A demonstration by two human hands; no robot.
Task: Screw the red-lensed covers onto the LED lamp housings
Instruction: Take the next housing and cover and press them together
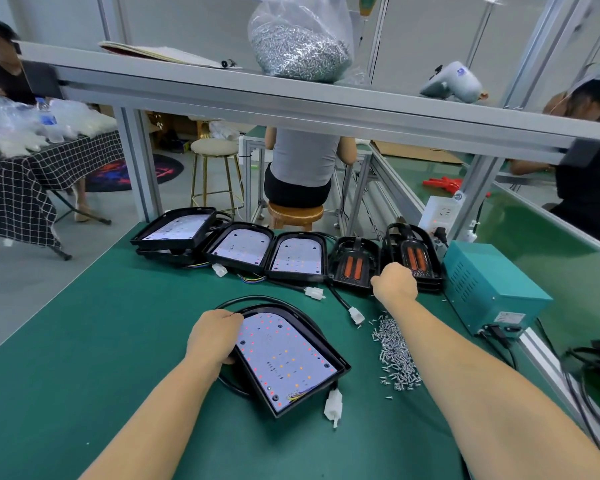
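While gripping the arched black plastic lamp housing [288, 358] flat on the green felt table [101, 341], left hand [213, 337] curled round its rim; right hand [395, 282] fisted on stacked red-lensed black covers [414, 261]

5 open lamp housings [288, 355] show LED boards: 1 at 6 o'clock, 4 at 11 to 12. 2 stacks of red-lensed covers [352, 265] sit at 1 o'clock; 4 white connectors [333, 403].

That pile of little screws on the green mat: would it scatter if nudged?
Probably. The screws lie loose, with strays already apart from the heap. Being small and round-bodied, they may roll, though the mat looks soft enough to slow them.
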